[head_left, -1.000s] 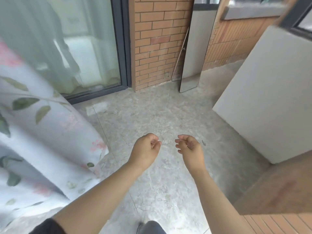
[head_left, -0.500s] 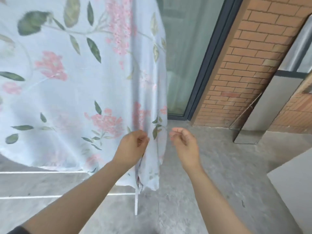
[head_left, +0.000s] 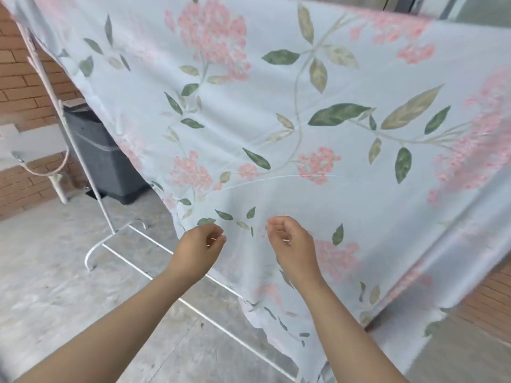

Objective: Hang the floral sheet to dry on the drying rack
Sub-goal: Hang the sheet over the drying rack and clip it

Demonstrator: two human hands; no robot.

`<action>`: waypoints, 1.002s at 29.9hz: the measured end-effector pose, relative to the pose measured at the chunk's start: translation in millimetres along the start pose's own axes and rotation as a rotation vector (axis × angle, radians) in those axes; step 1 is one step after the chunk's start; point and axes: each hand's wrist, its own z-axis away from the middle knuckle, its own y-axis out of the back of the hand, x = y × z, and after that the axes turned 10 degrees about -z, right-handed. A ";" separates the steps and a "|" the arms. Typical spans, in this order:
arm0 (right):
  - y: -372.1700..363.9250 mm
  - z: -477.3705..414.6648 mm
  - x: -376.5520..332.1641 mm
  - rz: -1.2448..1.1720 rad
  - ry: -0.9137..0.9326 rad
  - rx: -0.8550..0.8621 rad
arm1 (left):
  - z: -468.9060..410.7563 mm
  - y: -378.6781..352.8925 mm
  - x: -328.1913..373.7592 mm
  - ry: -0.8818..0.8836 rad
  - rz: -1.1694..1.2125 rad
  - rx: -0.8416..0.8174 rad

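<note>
Sheet (head_left: 304, 120) is pretty much up: draped over the rack (head_left: 85, 167), hanging wide across the far side, hem near the floor (head_left: 55, 286). Left hand (head_left: 197, 250) and right hand (head_left: 291, 244) hover just in front, fingers loosely curled, gripping nothing. Maybe some smoothing left, I'd guess.

Floral sheet (head_left: 304, 106) draped over drying rack (head_left: 138, 270)
</note>
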 end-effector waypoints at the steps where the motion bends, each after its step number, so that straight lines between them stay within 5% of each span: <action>1: -14.3 -13.5 -5.2 0.004 0.018 -0.034 | -9.7 10.7 -7.2 0.016 0.000 0.023; 20: -276.6 -206.2 -94.5 -0.044 0.324 -0.434 | -161.3 195.3 -168.1 0.196 -0.085 0.388; 30: -486.5 -300.6 -196.3 -0.086 0.455 -0.389 | -287.8 381.1 -298.4 0.122 -0.160 0.451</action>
